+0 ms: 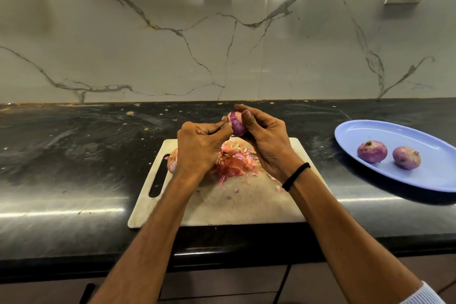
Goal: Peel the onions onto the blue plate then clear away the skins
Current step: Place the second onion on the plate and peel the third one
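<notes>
The peeling step is in hand, and by the look of it about halfway through. The two hands are together, raised just above the far edge of the cutting board (246, 205). The right hand (266, 140) cups an onion (236, 124) with thumb and fingers curled round it. The left hand (199, 145) meets it from the other side, its thumb and forefinger pinching at the onion's left face. Most of the onion shows glossy purple, with a pale papery patch near its top, so I judge this one nearly bare. Directly beneath the hands a heap of skins (234, 160) lies on the board, and an unpeeled onion (172, 160) sits just behind the left wrist, half hidden by it. Well off to the right of the right hand, the blue plate (370, 131) rests on the dark counter (74, 155) and holds two peeled onions (372, 151) side by side but apart. The next move likely calls for a small, firm pull with the left fingertips to strip the last papery bit while the right hand turns the onion. After that comes a reach right to the plate, then the waiting onion, and only then gathering the skins.
</notes>
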A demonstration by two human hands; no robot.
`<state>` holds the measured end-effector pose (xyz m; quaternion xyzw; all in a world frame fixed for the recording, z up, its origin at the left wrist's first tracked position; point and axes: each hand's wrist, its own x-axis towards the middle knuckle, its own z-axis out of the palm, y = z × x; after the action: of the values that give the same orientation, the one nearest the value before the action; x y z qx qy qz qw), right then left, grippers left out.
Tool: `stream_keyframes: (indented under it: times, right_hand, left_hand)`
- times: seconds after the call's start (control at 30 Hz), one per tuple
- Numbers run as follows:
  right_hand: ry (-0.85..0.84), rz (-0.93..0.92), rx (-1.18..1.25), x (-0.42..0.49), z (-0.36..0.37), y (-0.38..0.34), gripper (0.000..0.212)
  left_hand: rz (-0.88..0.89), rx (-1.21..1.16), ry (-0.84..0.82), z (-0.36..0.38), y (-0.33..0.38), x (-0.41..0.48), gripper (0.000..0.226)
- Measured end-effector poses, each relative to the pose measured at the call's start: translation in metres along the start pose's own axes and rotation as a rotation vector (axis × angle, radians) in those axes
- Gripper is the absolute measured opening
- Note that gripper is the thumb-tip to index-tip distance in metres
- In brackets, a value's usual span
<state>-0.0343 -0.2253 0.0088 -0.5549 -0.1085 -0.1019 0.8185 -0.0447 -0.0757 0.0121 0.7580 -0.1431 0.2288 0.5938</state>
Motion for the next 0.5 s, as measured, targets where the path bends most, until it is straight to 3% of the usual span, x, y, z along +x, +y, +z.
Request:
stream_keyframes:
  times: [0.5]
  right_hand:
    - [0.008,-0.018,-0.035,0.0020,-0.0018,0.0033,0.048]
  left_hand:
    - [0.123,0.089,0.123,0.0020,0.0009,-0.0019,0.031]
